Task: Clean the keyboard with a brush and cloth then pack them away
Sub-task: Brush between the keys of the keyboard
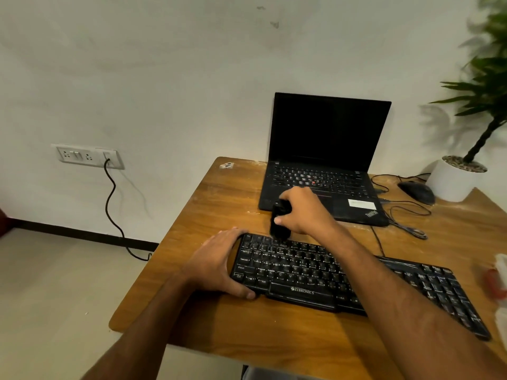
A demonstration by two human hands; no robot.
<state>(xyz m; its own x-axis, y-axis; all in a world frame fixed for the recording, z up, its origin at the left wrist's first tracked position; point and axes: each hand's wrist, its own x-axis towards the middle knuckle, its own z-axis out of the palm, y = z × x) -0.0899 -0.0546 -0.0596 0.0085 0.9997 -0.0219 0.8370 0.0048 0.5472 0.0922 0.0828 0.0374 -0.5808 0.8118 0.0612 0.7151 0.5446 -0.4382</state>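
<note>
The left hand [219, 263] clasps the near-left end of the keyboard [343, 281], thumb on its front edge; the right hand [304, 212] grips a black brush [279, 222], its blurred bristles at the top key row. The wooden table [219, 204] carries the keyboard at 6 o'clock, an open laptop [326, 160] at 12 and a mouse [418, 192] at 2

Bare table [219, 204] left of laptop [323, 171]; mouse cables [406, 223] right.

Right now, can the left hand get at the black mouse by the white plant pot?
Probably not. The left hand grips the black keyboard's left end; the black mouse lies far right, beyond the right arm and open laptop.
</note>
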